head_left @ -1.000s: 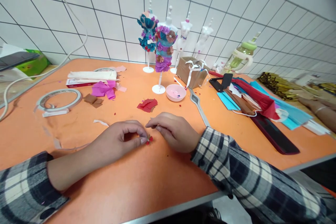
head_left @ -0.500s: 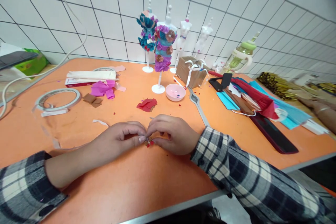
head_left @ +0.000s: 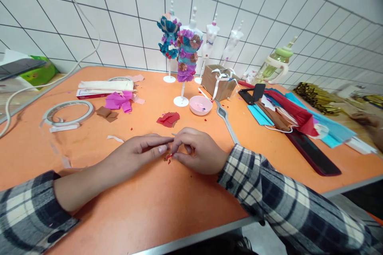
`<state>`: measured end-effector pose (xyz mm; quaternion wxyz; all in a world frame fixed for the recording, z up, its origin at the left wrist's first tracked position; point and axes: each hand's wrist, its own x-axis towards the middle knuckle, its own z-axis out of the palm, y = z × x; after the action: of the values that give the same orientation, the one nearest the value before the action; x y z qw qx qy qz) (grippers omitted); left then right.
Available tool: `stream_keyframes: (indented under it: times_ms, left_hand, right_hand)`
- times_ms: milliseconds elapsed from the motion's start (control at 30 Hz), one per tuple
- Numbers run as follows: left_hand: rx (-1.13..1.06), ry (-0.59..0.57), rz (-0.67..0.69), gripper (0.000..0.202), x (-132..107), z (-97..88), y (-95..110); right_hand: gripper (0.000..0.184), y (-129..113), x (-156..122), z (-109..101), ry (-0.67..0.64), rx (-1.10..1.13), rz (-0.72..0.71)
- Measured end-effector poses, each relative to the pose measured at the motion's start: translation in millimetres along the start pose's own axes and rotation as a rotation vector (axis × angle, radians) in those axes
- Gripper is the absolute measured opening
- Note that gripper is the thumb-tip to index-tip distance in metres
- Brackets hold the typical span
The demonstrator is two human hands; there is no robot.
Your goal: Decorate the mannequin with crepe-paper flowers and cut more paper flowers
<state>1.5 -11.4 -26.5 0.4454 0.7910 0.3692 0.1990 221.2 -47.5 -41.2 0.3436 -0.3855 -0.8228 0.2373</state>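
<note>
My left hand and my right hand meet fingertip to fingertip low over the orange table. Between them sits a tiny red paper flower, pinched by my right thumb and forefinger while my left thumb and straightened forefinger press on it from the left. Both arms wear plaid sleeves. A small pile of red paper scraps lies just beyond my hands.
Farther back stand two dressed mannequins, bare white ones, a pink bowl, a brown gift bag. Tape rolls, pink paper at left. Coloured paper sheets, a bottle at right. Another person's hand at far right.
My hands have closed together on the little flower. My left forefinger has straightened out over it, and my right fingers have taken a pinch on it.
</note>
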Motion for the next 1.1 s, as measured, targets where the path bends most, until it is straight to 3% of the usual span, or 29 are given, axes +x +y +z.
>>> stream_keyframes:
  times_ms: [200,300,433,567,733,867,1000,1100]
  left_hand:
    - [0.181,0.176,0.161,0.019,-4.7,3.7,4.3]
    - [0.163,0.157,0.145,0.021,-5.1,4.0,3.0]
    - [0.089,0.113,0.111,0.021,-4.7,3.1,3.0]
    - [0.072,0.120,0.098,0.019,-4.1,3.8,3.6]
    - [-0.016,0.154,0.015,0.023,-2.4,3.8,-1.1]
    - [-0.030,0.169,0.003,0.024,-2.3,3.3,-4.5]
    - [-0.012,0.112,-0.001,0.027,-2.2,4.0,-3.2]
    - [0.028,0.137,-0.053,0.035,-2.0,4.9,-0.3]
  right_hand:
    - [0.007,-6.4,3.4,1.6,0.015,0.185,0.317]
    - [0.011,-10.3,4.1,2.0,-0.039,0.288,0.406]
    - [0.014,-13.8,5.4,2.3,-0.014,0.354,0.533]
    - [0.017,-12.4,4.9,4.7,-0.023,0.422,0.535]
    - [0.034,-9.8,4.3,5.1,0.056,0.525,0.536]
    - [0.020,-10.4,5.2,2.9,-0.005,0.513,0.570]
    - [0.011,-9.7,4.6,3.9,0.020,0.467,0.558]
    - [0.009,-9.3,3.5,6.0,0.042,0.437,0.543]
